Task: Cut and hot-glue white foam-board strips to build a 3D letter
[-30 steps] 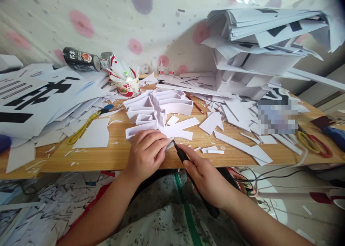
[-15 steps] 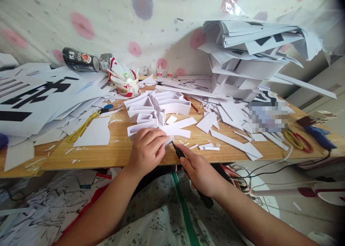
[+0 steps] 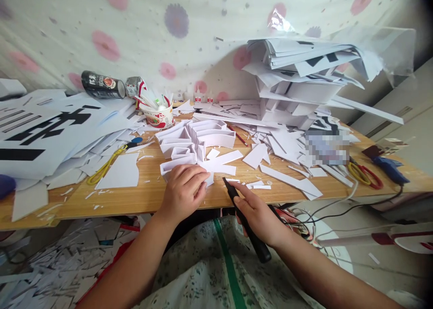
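My left hand (image 3: 185, 188) is curled, fingers pressed down on a white foam-board piece (image 3: 216, 163) at the near edge of the wooden table (image 3: 142, 191). Behind it stands a white foam-board structure (image 3: 194, 140) of curved and straight walls. My right hand (image 3: 259, 214) grips a black craft knife (image 3: 245, 223), its tip just right of the left hand's fingers, a little apart from the white piece. White offcuts (image 3: 260, 185) lie beside the blade.
Sheets with black lettering (image 3: 43, 128) pile at the left. Yellow scissors (image 3: 104, 164), a paper cup of tools (image 3: 158, 112) and a black can (image 3: 101, 84) sit behind. A tall stack of boards (image 3: 304, 79) rises at the right, with red-yellow scissors (image 3: 365, 173) and cables. Scraps litter the floor.
The knife tip has drawn back to the right, away from the white piece under my left hand. The view has tilted slightly; my left hand stays in place.
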Action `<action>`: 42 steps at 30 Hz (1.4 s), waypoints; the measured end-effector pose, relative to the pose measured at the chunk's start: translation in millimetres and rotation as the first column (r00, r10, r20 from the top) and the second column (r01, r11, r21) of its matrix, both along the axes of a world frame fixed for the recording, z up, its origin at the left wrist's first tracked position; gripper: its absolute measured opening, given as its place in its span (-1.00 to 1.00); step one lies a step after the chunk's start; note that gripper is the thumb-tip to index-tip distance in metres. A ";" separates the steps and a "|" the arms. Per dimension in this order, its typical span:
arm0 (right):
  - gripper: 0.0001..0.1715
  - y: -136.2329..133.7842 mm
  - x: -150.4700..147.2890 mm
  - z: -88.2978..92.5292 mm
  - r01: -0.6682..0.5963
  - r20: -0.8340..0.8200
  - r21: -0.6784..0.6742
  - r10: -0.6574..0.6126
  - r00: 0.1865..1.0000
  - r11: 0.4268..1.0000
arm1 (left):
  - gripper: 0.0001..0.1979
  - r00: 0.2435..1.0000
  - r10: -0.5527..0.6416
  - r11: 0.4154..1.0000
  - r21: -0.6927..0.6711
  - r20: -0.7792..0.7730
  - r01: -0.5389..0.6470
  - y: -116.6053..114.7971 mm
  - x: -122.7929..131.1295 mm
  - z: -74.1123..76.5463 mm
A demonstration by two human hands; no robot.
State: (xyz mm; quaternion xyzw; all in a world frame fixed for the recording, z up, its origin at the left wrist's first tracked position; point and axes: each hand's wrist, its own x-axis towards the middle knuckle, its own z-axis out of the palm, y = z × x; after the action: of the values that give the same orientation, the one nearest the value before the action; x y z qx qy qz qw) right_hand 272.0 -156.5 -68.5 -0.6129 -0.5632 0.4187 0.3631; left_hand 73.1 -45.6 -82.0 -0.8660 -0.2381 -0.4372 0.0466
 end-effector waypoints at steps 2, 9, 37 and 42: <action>-0.37 -5.7 10.1 5.1 0.043 -0.142 -0.080 -0.054 0.988 0.996 | -0.71 1.000 0.000 1.000 0.015 -0.026 0.000 -1.7 -3.7 1.3; -0.17 -30.6 48.1 6.0 0.106 -0.339 -0.147 -0.151 0.928 0.983 | -0.66 1.000 0.007 0.995 0.099 0.017 -0.008 -43.4 20.5 4.0; -0.24 -87.1 132.4 -4.0 0.268 -0.395 -0.059 -0.269 0.878 0.962 | -0.89 0.928 -0.002 0.985 -0.161 -0.373 -0.062 -70.3 149.7 -19.8; -0.27 -86.8 130.4 -8.1 0.232 -0.380 -0.011 -0.218 0.899 0.973 | -0.81 0.972 -0.078 0.988 -0.148 -0.222 0.045 -85.5 117.9 -24.7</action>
State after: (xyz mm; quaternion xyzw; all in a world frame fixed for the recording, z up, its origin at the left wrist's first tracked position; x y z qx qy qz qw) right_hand 402.4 -243.2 -76.5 -0.5752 -0.4152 0.4744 0.5213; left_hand 191.0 -131.0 -106.7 -0.9184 -0.2349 -0.3183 -0.0019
